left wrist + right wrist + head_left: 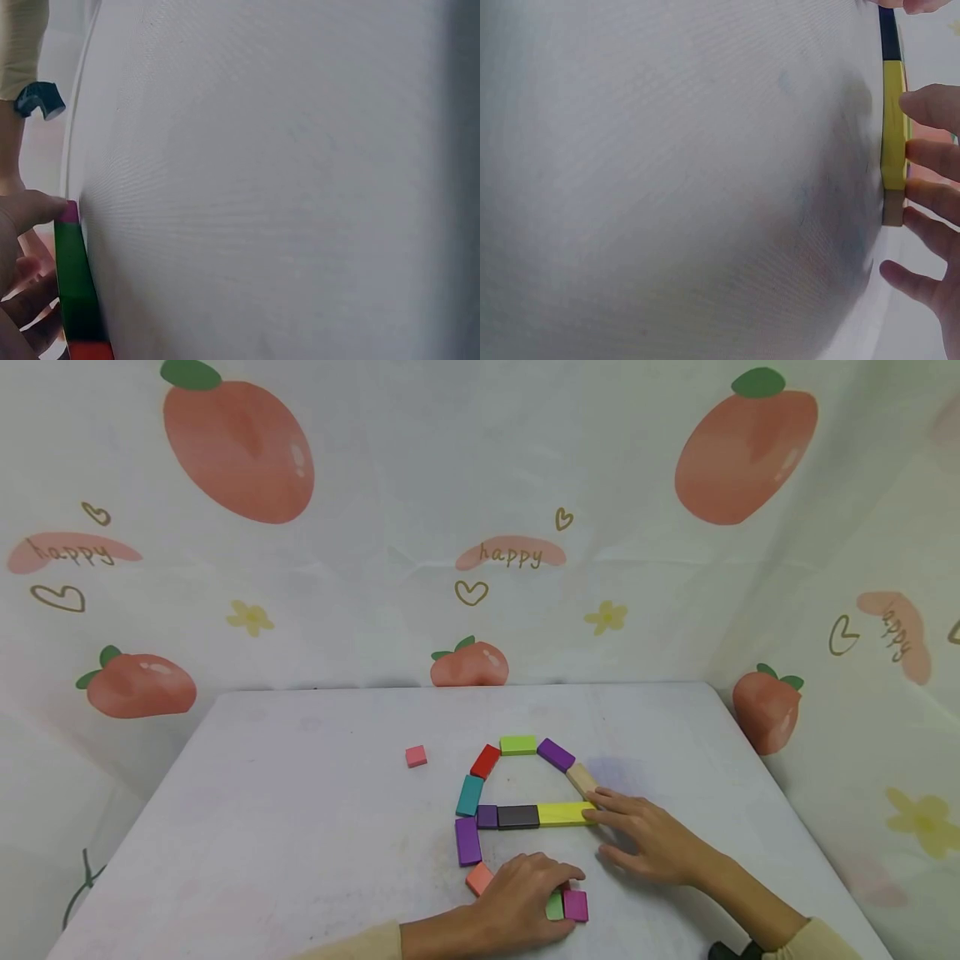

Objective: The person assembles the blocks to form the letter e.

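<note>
Small coloured blocks form a closed loop on the white table, with a row running across its middle. My left hand [521, 902] arches over the lower row, its thumb and fingertips at the near and far sides of the magenta block [575, 907], pinching it at the row's end. A green block [554, 907] lies right beside it, partly under the hand, and an orange block [480, 878] shows beyond the knuckles. The fingers of my right hand [648, 839] are extended, their tips touching the yellow block [562, 814] and the beige block [582, 781].
A black block [517, 817] and a small purple block [487, 817] continue the middle row leftward. Teal [469, 795], red [485, 761] and lime [518, 745] blocks curve round the top. One pink cube [416, 757] sits apart. A printed cloth hangs behind the table.
</note>
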The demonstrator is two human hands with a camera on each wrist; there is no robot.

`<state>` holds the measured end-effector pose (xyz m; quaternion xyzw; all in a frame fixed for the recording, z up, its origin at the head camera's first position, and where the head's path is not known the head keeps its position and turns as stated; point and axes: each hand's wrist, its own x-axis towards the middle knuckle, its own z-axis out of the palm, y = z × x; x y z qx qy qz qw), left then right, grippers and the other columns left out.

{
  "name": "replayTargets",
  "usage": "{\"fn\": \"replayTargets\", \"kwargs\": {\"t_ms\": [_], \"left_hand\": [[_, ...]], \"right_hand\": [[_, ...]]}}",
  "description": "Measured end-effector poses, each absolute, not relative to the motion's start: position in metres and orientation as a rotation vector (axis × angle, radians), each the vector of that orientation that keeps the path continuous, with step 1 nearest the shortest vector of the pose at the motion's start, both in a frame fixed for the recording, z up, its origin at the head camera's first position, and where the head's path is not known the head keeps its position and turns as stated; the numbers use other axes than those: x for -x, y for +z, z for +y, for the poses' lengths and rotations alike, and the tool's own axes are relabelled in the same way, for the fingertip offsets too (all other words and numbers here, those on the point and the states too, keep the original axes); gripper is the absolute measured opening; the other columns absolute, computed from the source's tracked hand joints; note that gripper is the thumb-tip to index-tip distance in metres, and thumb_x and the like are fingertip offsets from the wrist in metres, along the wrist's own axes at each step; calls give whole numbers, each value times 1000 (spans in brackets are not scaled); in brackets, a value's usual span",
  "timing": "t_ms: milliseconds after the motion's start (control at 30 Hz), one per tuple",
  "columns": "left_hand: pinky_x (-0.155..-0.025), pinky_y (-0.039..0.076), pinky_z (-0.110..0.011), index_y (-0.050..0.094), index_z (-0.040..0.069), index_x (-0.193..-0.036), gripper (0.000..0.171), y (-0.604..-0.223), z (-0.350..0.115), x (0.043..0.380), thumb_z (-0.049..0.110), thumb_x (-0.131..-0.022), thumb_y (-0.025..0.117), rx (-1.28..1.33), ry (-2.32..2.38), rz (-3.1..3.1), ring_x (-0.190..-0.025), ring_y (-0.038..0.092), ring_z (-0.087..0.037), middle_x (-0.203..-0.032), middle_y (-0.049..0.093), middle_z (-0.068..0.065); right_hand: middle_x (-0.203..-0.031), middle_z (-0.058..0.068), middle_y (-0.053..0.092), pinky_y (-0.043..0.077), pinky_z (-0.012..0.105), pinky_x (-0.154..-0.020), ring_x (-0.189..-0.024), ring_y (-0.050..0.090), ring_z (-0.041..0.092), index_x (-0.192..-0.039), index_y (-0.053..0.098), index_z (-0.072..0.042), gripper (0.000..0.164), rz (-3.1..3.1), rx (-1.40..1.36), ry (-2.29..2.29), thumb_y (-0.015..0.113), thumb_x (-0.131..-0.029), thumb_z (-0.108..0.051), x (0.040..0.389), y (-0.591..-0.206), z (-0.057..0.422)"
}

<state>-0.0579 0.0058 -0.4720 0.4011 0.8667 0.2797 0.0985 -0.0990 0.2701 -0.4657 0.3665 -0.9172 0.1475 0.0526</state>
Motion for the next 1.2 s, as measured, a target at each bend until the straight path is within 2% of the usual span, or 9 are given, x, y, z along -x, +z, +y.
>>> {"fn": "replayTargets", "kwargs": {"t_ms": [167,267,433,567,767,933,1200], "left_hand": [[-79,48,-16,64,21,-129,47,-467,-4,65,37,-87,77,-1170,910,2601,-92,55,5,-101,67,18],[-83,50,-19,64,18,-130,47,-462,-18,75,33,-88,77,-1138,1009,2666,-97,59,-1,-105,68,11],[-86,54,-27,63,12,-131,52,-454,-49,100,23,-84,81,-1032,1164,2848,-106,61,-11,-114,69,1],[-88,55,-37,63,10,-131,54,-454,-74,123,19,-82,83,-916,1226,3016,-110,61,-16,-112,71,-2],[-96,50,-53,63,9,-132,53,-456,-113,157,15,-83,82,-572,1415,3090,-115,61,-28,-116,71,-8],[-101,43,-59,58,3,-137,59,-466,-139,176,9,-82,81,-329,1510,3040,-121,57,-36,-120,70,-15],[-109,34,-63,46,2,-147,71,-477,-153,183,8,-84,78,-301,1370,3012,-130,50,-41,-126,66,-18]], "right_hand": [[-143,9,57,53,56,-90,-129,54,31,-130,67,-16,49,-2748,-1141,435,78,-84,-31,100,-466,270],[-142,9,57,53,55,-90,-129,54,31,-129,67,-15,49,-2724,-1158,437,78,-84,-30,100,-467,271],[-143,9,56,52,55,-91,-130,54,31,-129,67,-15,48,-2742,-1155,441,77,-85,-30,100,-467,271],[-143,9,56,52,56,-92,-130,53,32,-129,67,-15,47,-2771,-1132,436,77,-86,-31,99,-466,270],[-143,9,56,52,56,-92,-130,53,32,-129,67,-15,47,-2782,-1123,442,76,-86,-31,99,-467,270],[-142,9,57,52,56,-91,-130,53,32,-129,68,-15,47,-2766,-1132,440,77,-85,-31,98,-468,270],[-142,9,56,52,56,-90,-129,54,32,-129,67,-14,48,-2743,-1141,442,77,-84,-29,99,-469,271]]}}
